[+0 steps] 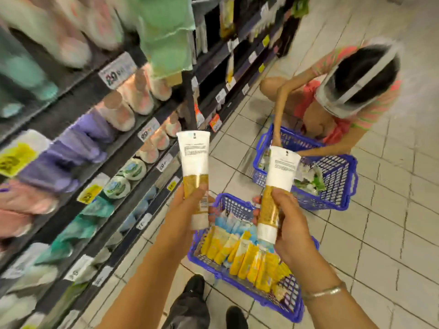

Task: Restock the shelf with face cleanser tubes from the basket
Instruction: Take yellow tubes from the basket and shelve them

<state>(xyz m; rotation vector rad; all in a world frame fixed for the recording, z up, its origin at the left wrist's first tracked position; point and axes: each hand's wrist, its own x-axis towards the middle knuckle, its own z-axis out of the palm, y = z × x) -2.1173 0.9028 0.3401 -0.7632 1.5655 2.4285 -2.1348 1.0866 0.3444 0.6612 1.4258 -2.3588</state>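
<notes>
Shelving (78, 148) fills the whole left side, dark tiers packed with blurred tubes in purple, pink, teal and green, price tags clipped along the edges. Pale floor tiles (380, 233) stretch away on the right. Over there a second person (344, 96) crouches in a pink striped top, one arm reaching down into a far blue basket (332, 181) that holds green-and-white packs. Closer in, right below the arms, sits the near blue basket (240, 260) on the floor, loaded with yellow and light-blue face cleanser tubes lying side by side. Now the hands, both raised above that basket and well apart from each other. Left hand (187, 207) is wrapped around the gold lower part of the left tube (194, 162), white crimped end pointing up, printed back facing the camera, cap end down. Right hand (287, 219) grips the right tube (276, 179) the same way, tilted slightly, with a thin bracelet (325, 292) on that wrist. Both tubes are held in the air beside the shelf front, not touching it. Dark shoes (197, 286) show at the bottom edge.
</notes>
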